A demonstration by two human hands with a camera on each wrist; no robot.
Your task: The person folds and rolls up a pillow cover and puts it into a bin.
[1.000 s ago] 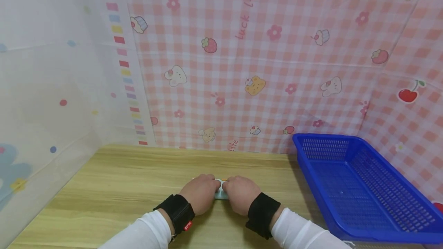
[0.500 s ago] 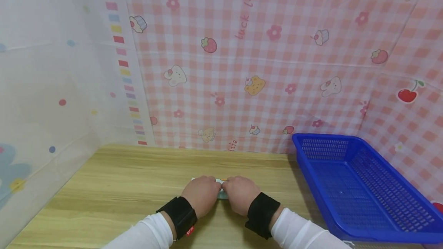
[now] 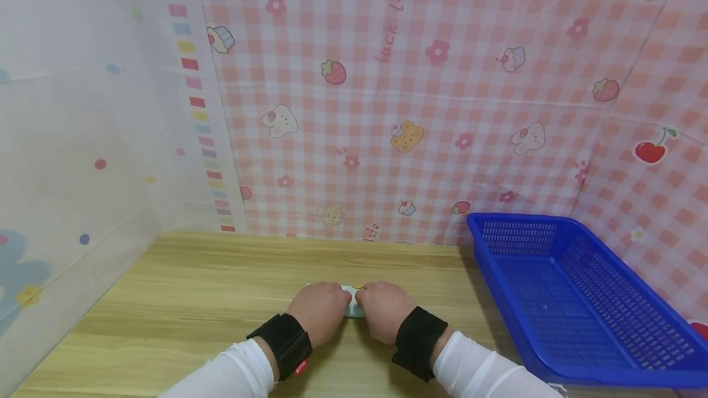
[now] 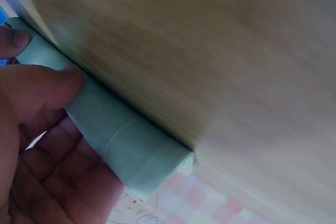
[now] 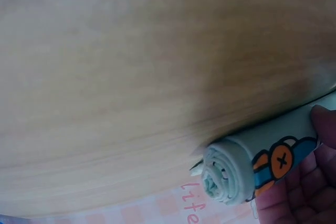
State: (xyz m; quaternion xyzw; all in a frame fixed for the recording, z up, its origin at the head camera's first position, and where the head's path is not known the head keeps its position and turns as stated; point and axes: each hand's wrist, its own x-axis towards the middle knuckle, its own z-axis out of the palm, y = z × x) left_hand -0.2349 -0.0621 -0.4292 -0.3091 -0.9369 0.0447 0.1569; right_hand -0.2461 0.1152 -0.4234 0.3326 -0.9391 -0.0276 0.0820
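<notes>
A rolled-up pale green cloth (image 3: 354, 309) lies on the table between both hands, its middle showing between the thumbs in the head view. Its spiral end and a printed orange and blue cartoon figure show on the roll (image 5: 239, 163) in the right wrist view. My left hand (image 3: 321, 313) holds the roll's left half, the thumb (image 4: 50, 87) on top and the fingers curled along the far side. On the right half, my right hand (image 3: 386, 311) grips the same way, with its thumb (image 5: 324, 124) pressed on the printed side.
A blue mesh basket (image 3: 575, 306) stands at the right of the wooden table (image 3: 210, 287). A pink checked cloth wall (image 3: 354, 109) rises behind the table, and a white dotted sheet (image 3: 83, 140) hangs on the left.
The left hand shifted slightly right until the thumbs nearly met, then slid back a little left, baring more of the roll between them. The right hand has barely moved.
</notes>
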